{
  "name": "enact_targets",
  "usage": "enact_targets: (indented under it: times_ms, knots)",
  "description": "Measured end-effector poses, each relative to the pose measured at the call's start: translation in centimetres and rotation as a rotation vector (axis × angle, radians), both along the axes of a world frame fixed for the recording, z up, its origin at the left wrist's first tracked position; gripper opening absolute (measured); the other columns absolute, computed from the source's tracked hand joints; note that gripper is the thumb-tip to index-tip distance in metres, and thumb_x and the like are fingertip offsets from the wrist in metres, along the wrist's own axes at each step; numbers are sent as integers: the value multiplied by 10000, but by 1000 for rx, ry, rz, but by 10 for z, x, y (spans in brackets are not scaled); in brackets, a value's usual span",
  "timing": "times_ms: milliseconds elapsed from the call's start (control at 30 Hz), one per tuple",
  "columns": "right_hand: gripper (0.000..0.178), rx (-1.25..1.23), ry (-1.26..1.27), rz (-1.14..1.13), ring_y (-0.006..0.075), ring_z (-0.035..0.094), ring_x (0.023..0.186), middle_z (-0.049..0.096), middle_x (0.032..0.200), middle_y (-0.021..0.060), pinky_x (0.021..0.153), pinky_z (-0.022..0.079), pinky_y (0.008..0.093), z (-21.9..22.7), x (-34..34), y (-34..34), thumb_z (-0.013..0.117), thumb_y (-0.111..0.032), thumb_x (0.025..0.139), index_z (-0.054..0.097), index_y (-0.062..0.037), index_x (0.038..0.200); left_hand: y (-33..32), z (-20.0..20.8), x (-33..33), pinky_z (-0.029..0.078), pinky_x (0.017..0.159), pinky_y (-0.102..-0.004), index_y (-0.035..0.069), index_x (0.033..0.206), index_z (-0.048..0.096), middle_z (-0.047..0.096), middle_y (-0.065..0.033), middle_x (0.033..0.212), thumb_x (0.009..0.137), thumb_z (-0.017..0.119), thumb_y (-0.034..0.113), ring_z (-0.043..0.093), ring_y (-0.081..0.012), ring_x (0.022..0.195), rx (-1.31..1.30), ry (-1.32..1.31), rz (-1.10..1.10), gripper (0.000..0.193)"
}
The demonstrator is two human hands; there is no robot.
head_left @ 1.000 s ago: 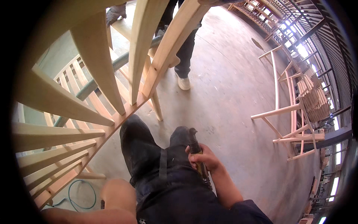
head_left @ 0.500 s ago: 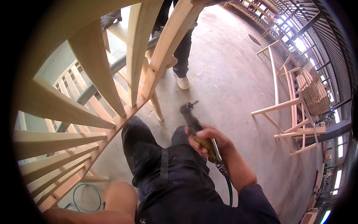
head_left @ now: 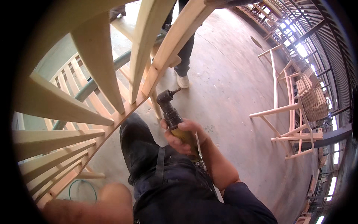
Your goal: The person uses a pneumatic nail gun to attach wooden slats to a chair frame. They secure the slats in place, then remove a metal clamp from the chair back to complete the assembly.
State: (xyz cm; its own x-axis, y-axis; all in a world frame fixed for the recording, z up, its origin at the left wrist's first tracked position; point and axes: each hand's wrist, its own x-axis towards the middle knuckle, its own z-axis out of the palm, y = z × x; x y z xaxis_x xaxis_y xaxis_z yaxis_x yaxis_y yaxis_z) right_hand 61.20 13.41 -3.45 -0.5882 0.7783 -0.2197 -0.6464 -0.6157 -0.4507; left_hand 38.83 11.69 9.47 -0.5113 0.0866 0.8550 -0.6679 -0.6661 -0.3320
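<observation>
My right hand [head_left: 184, 137] is wrapped round a yellow and black right-angle air drill [head_left: 171, 114], in front of my lap. The drill's head points up, and a short bit sticks out to the right. A hose runs from its lower end beside my forearm. To the left, a pale wooden slatted frame [head_left: 149, 84] fans across the view, its slats set into a long rail next to my knee. The drill is apart from this rail. My left forearm [head_left: 89, 211] enters at the lower left, bent under the frame; the left hand itself is out of sight.
Beyond the frame stands a person in dark trousers and a white shoe [head_left: 182, 81]. Another slatted wooden piece [head_left: 69, 80] and a green-grey pipe [head_left: 86, 89] show through the slats. A green hose loop [head_left: 82, 180] lies lower left. Wooden chair frames [head_left: 276, 110] stand at the right.
My right hand has carried the drill left, closer to the wooden rail. The drill's bit now shows more clearly. The slatted frame has shifted slightly in view.
</observation>
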Motion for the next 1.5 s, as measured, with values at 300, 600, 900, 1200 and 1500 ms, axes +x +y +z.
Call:
enact_targets:
  times_ms: [300, 600, 900, 1200, 1500]
  knots:
    - [503, -13, -155, 100, 96, 473, 459, 550, 747, 86, 410, 408, 210, 9, -10, -14, 627, -398, 890, 494, -31, 1207, 55, -153, 45, 486, 992, -374, -37, 1253, 596, 677, -166, 1171, 1074, 466, 366, 640, -242, 1100, -1318, 964, -561, 460]
    - [964, -75, -463, -223, 183, 655, 752, 672, 1024, 132, 691, 545, 275, -4, 6, -25, 372, -789, 964, 470, 68, 1392, 80, -140, 91, 596, 766, -357, 49, 948, 570, 699, -118, 826, 1082, 514, 323, 716, -216, 778, -1468, 670, -358, 310]
    - [598, 446, -1363, -198, 111, 557, 642, 597, 703, 24, 588, 455, 287, -26, 52, -14, 461, -578, 1054, 614, -1, 1011, 109, -144, 117, 569, 623, -340, 65, 962, 529, 583, -60, 738, 1055, 596, 330, 620, -173, 626, -1553, 349, -334, 289]
    - [736, 489, -1337, -153, 46, 412, 511, 524, 656, -9, 461, 317, 222, -13, 63, 1, 421, -685, 1020, 643, 10, 1112, 115, -141, 131, 543, 588, -308, 68, 951, 536, 589, -57, 721, 1041, 618, 360, 614, -163, 607, -1558, 274, -347, 316]
    - [624, 385, -1220, -136, 73, 513, 617, 573, 725, -1, 531, 400, 240, -15, 59, -5, 492, -622, 1027, 598, -7, 1047, 116, -130, 124, 524, 551, -292, 60, 942, 551, 588, -46, 707, 1044, 602, 337, 609, -154, 578, -1623, 346, -285, 300]
